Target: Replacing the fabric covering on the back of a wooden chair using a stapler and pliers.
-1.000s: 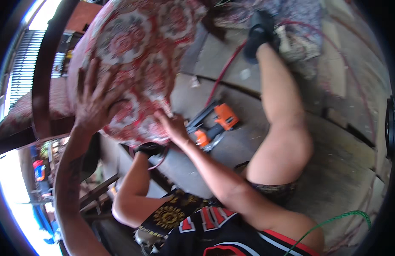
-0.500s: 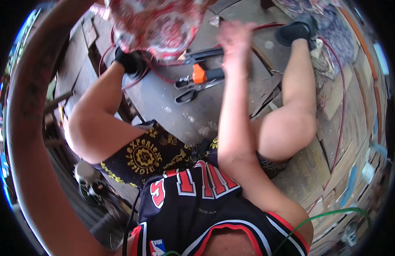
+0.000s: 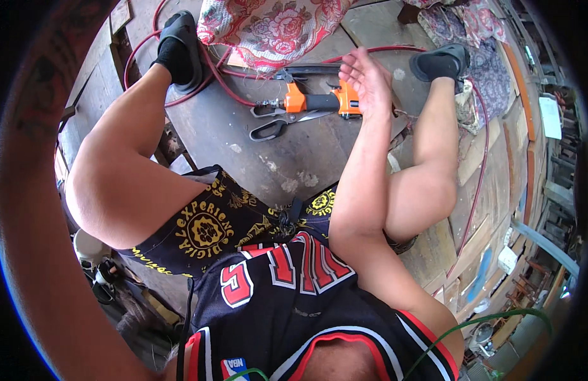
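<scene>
My right hand [image 3: 369, 81] is raised above the tools on the boards, palm turned up and fingers loosely spread, holding nothing. Just beside it lies an orange and black pneumatic staple gun [image 3: 319, 102] joined to a red air hose [image 3: 233, 93]. A pair of scissors [image 3: 268, 130] with dark handles lies partly under the gun. My left arm [image 3: 33, 190] rises large along the left side, and its hand is out of the picture. Beyond the tools, a red and white floral fabric [image 3: 281, 32] hangs in from the top edge.
My legs are spread on either side of the tools, feet in dark clogs [image 3: 439, 63]. Patterned cloth [image 3: 494, 79] lies by my right foot. The hose runs on down the right side. Wooden boards [image 3: 491, 190] and a green cord [image 3: 497, 315] are at the right.
The view has shifted. The floral fabric hangs higher, uncovering more of my left foot. My left arm has moved farther left. My right hand has shifted right and down, showing more of the staple gun.
</scene>
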`<state>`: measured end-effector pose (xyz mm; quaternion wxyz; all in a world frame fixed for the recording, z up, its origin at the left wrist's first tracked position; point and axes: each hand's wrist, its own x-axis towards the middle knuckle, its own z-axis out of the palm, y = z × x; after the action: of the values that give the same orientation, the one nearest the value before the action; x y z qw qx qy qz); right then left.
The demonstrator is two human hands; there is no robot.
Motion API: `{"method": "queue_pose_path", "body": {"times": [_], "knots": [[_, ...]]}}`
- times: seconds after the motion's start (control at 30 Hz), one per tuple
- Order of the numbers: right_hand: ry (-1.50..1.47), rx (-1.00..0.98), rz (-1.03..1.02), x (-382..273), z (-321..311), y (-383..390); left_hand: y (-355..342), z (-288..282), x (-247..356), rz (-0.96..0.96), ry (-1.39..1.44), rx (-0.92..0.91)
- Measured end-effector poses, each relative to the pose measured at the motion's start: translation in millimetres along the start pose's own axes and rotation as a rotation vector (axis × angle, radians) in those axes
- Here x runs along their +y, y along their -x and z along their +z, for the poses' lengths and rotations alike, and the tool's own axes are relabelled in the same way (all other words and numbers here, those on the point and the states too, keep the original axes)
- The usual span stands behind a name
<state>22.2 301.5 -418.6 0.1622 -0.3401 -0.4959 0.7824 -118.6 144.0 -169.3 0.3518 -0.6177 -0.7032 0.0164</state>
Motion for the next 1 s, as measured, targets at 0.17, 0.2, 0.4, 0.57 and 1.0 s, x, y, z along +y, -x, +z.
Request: {"method": "queue_pose_path", "body": {"times": [0.17,0.2,0.4,0.57,1.0], "knots": [[0.592,-0.189,-0.212,37.5,1.1,-13.3,-12.5,3.2,11.6,-0.042,0.023,0.042],[0.789,-0.262,-0.260,47.0,3.4,-12.7,-14.7,5.7,12.9,-0.051,0.029,0.048],[1.455,-0.386,-0.310,72.3,34.9,12.6,-29.8,15.8,20.6,-0.130,0.002,0.061],[1.694,-0.519,-0.371,87.7,43.7,0.9,-58.3,13.3,8.2,-0.171,-0.056,-0.046],[1.738,0.698,-0.949,-213.6,172.7,10.1,-98.7,21.0,9.5,-0.433,0.038,0.083]]}}
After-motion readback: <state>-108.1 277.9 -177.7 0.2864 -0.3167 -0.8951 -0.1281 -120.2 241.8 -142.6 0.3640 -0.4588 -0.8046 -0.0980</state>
